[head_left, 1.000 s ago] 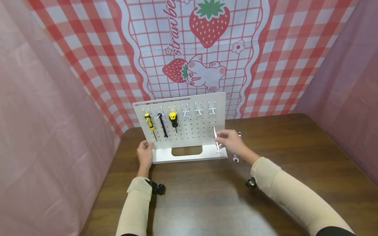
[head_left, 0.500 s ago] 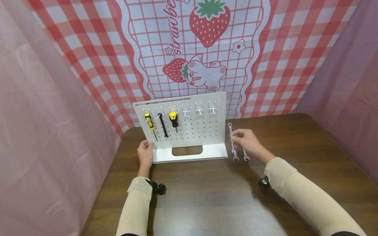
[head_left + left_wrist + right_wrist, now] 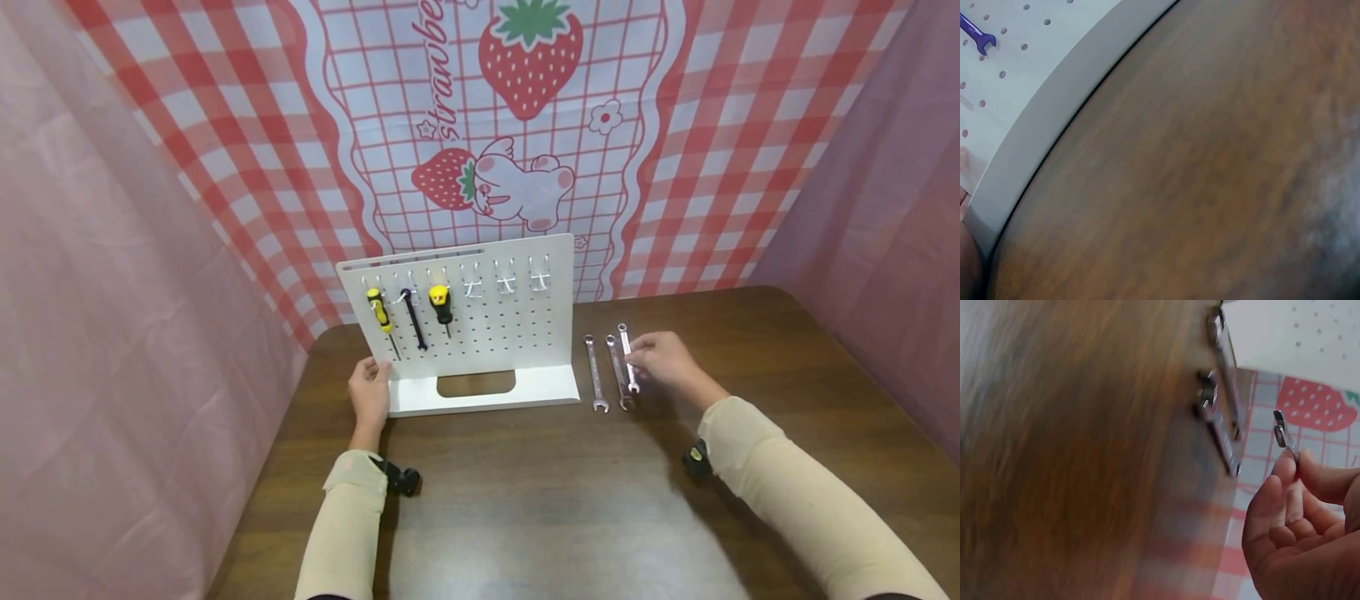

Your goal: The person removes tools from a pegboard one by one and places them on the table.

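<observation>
My left hand (image 3: pixel 369 390) grips the lower left edge of a white pegboard (image 3: pixel 510 333); only bits of its fingers show in the left wrist view. Between thumb and fingers, my right hand (image 3: pixel 663 360) pinches a silver combination wrench (image 3: pixel 628 358), raised off the table in the right wrist view. Just left of it, two similar wrenches lie side by side: a middle wrench (image 3: pixel 617 371) and a left wrench (image 3: pixel 595 373). On the board hang a yellow-black screwdriver (image 3: pixel 381 312), a dark wrench (image 3: pixel 414 320) and a second, stubbier screwdriver (image 3: pixel 441 304).
Three clear hooks, a left hook (image 3: pixel 472 282), a middle hook (image 3: pixel 506 278) and a right hook (image 3: pixel 539 275), hold nothing. The board stands on a brown wooden table (image 3: pixel 525 500). A strawberry-print cloth (image 3: pixel 622 208) hangs behind, with a pink curtain (image 3: pixel 135 333) at the left.
My right hand has moved right, carrying a wrench from in front of the board's right end to beyond the two lying wrenches, which are now uncovered. My left hand stays put.
</observation>
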A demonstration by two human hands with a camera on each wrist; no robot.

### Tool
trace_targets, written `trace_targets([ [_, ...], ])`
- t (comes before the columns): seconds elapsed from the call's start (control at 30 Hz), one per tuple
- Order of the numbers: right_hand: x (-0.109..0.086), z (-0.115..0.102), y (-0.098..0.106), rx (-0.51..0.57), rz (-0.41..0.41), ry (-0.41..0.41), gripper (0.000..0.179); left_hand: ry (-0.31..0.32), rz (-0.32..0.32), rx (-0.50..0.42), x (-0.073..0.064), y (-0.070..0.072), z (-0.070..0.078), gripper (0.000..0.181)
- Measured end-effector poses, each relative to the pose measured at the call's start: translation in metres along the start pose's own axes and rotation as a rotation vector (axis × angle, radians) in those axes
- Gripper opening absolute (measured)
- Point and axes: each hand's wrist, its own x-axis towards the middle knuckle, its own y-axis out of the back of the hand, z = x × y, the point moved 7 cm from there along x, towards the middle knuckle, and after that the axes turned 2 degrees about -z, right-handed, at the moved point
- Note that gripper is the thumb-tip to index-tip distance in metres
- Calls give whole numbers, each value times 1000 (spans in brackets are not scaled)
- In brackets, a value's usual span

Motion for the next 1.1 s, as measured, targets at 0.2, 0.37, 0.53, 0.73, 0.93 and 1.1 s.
trace_targets([
  [0.2,0,18,10,-34,-27,-91,22,-4,12,5,1,-1,-2,32],
  [0.37,1,28,12,-29,-38,-126,17,-4,20,-1,3,-1,-2,31],
  [0.53,3,36,11,-40,-43,-128,15,0,17,5,2,0,-2,32],
  [0.73,5,40,9,-93,-34,-140,13,-4,13,9,1,0,-1,32],
  [0.93,4,39,9,-155,-23,-165,12,3,16,4,0,1,-1,31],
  [1.1,5,37,10,-206,-3,-173,12,14,10,6,1,0,-3,31],
])
